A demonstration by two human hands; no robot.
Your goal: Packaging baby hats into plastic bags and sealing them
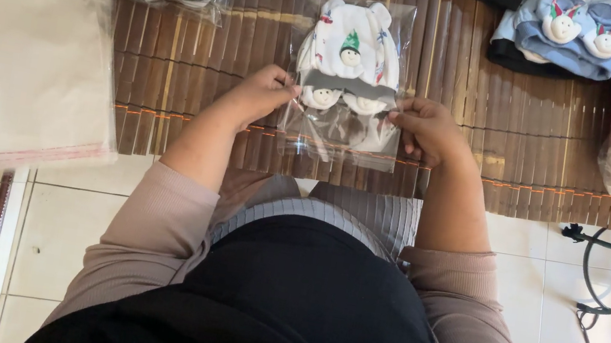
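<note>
While lying across the floor tiles, the bamboo mat (487,142) is carrying everything. At its left edge a stack of empty clear bags (27,65) is resting. Near the mat's front edge, the left hand (261,92) and right hand (429,125) are pinching the 2 sides of a clear bag (337,132) holding white baby mittens (352,45). Uneven pulling risks creasing the film or shifting the mittens.

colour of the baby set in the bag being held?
White baby set with small coloured prints, in head view.
</note>
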